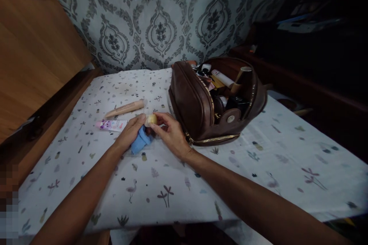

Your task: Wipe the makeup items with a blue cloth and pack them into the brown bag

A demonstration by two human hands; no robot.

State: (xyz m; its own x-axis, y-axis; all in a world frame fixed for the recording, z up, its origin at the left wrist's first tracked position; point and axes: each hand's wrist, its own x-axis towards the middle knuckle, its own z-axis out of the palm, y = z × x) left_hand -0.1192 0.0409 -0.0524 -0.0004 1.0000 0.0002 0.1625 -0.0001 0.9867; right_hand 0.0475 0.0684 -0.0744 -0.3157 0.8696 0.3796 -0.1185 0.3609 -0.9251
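Observation:
Between my two hands, over the middle of the table, is a small jar [151, 120] with a yellowish cap. My left hand [131, 132] is closed round its left end, with a blue cloth [140, 141] bunched under the fingers. The thumb and fingers of my right hand [171, 133] pinch the yellowish end. Just beyond my left hand lies a beige tube [125, 109]. A purple and white tube [110, 125] rests nearer, partly behind that hand. To the right of my right hand stands an unzipped brown cosmetic bag [195, 103].
Inside the bag are several cosmetics, among them a white tube [222, 78] and a gold-capped bottle [242, 76]. A patterned white cloth [155, 199] covers the table. Wooden furniture [37, 53] borders the left side; a patterned wall covering [161, 26] rises behind.

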